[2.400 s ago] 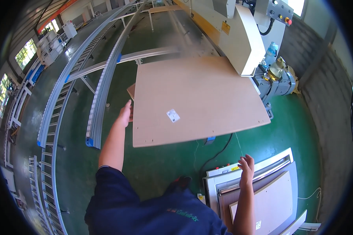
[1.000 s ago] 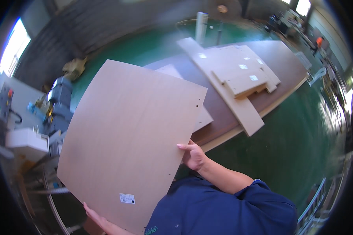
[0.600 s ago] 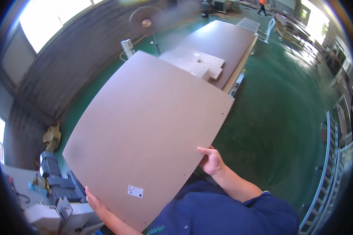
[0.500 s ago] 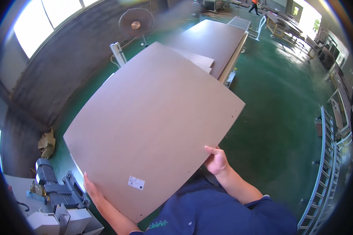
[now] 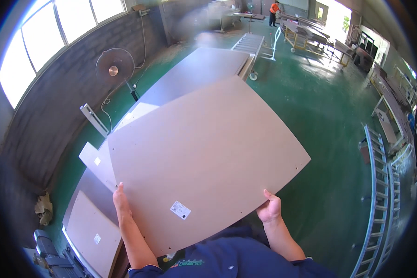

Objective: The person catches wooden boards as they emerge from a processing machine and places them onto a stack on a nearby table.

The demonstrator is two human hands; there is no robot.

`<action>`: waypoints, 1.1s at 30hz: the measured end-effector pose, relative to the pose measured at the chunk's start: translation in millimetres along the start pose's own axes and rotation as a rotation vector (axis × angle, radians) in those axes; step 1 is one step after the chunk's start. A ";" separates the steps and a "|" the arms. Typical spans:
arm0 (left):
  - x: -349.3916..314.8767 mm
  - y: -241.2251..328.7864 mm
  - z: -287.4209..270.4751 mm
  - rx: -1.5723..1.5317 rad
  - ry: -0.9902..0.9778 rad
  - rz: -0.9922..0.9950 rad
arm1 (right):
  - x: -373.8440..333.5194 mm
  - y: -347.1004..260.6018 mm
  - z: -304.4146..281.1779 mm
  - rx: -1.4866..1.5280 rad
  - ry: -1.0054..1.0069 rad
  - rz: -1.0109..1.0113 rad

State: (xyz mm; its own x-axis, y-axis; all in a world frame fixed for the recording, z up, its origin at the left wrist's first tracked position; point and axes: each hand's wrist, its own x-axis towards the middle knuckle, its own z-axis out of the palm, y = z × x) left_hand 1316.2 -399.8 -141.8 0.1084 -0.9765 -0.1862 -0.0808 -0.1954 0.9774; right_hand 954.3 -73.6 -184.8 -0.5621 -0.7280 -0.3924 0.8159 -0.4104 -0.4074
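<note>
A large pinkish-beige board [image 5: 204,157] with small drilled holes along its edges is held out in front of my body. Near its lower edge is a white label [image 5: 180,210]. My left hand [image 5: 121,198] grips the board's left edge, thumb on top and fingers hidden beneath. On the right, my right hand [image 5: 269,207] clasps the near right edge, its thumb also lying over the top. Below and left of my left arm lies another labelled board [image 5: 91,234]. A narrower labelled panel [image 5: 97,161] shows partly under the held board's left side.
Beyond the held board stretches a long stack of panels [image 5: 204,60]. A fan [image 5: 113,69] stands by the left wall; a grey machine [image 5: 55,255] sits at lower left. Roller conveyors [image 5: 377,199] run along the right. A person in orange [image 5: 274,11] stands far back.
The view has turned, and the board has swung with both hands still on it. The boards at lower left have come into sight from beneath it.
</note>
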 end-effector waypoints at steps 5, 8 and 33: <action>5.1 31.4 129.8 0.201 0.092 -0.079 | 87.3 -82.9 -16.2 0.033 0.031 -0.054; 30.8 39.2 197.6 0.170 0.103 -0.025 | 146.9 -119.4 -2.5 0.008 0.013 -0.034; 272.2 -13.2 606.1 0.276 0.317 -0.319 | 713.8 -355.5 98.9 -0.222 -0.010 0.208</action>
State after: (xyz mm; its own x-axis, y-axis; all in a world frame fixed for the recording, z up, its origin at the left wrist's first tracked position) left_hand 746.3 -718.1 -266.0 0.4610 -0.7976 -0.3891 -0.2485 -0.5369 0.8062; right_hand 276.5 -501.7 -238.5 -0.3837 -0.7897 -0.4787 0.8631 -0.1224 -0.4899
